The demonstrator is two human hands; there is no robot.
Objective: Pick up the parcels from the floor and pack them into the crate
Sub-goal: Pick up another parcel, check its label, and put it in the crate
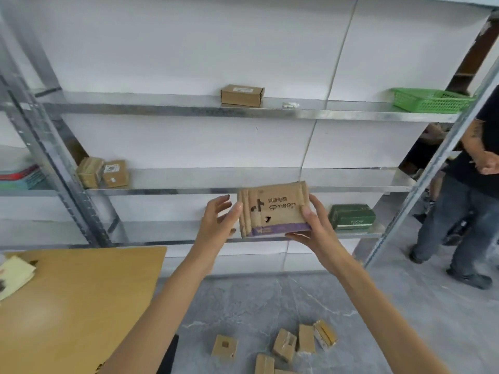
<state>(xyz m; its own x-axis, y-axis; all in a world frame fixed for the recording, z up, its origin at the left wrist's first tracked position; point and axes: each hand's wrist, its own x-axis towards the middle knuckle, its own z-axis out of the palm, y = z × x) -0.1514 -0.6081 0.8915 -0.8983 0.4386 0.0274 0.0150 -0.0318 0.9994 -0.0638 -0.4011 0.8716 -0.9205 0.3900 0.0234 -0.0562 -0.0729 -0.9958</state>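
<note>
On the metal rack [70, 168] a brown box [242, 95] and a green basket [429, 100] sit on the upper shelf [162, 109], two taped boxes [103, 172] at the middle shelf's [202, 180] left end, a dark green box [351, 216] on the lowest, and in front of the rack parcels [283, 345] lie on the grey floor [243, 300].

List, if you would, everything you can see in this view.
held parcel: 1, brown with purple strip, centre
floor parcels: at least 6, brown, grey floor, bottom
cardboard boxes: 3, brown, one top shelf, two middle shelf left
basket: 1, green, top shelf right
dark green box: 1, dark green, lower shelf right
shelving rack: 1, silver, along white wall
table: 1, tan, lower left
bystander: 1, dark top, right edge
right hand: 1, grips held parcel
left hand: 1, thumb touches its edge
</note>
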